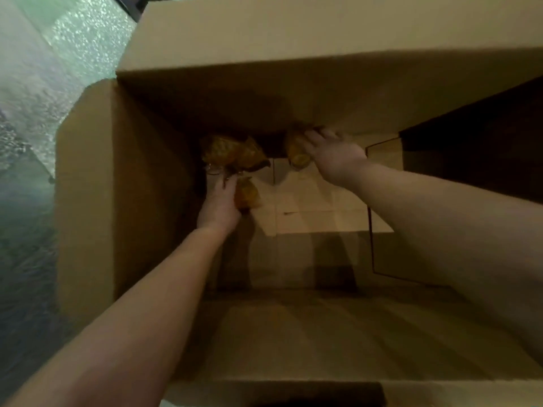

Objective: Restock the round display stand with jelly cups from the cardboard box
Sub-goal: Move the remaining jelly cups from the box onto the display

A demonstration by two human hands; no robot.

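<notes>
Head view: left hand (219, 205) and right hand (332, 155) each grip jelly cups (246, 193).

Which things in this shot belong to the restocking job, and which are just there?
Job: cardboard box; orange jelly cups at its bottom; left hand holding one cup; right hand on another cup.

Just there: speckled floor. Display stand is not visible.

cardboard box (88, 201): open, deep | jelly cups (232, 154): orange, few, at bottom's far end
</notes>
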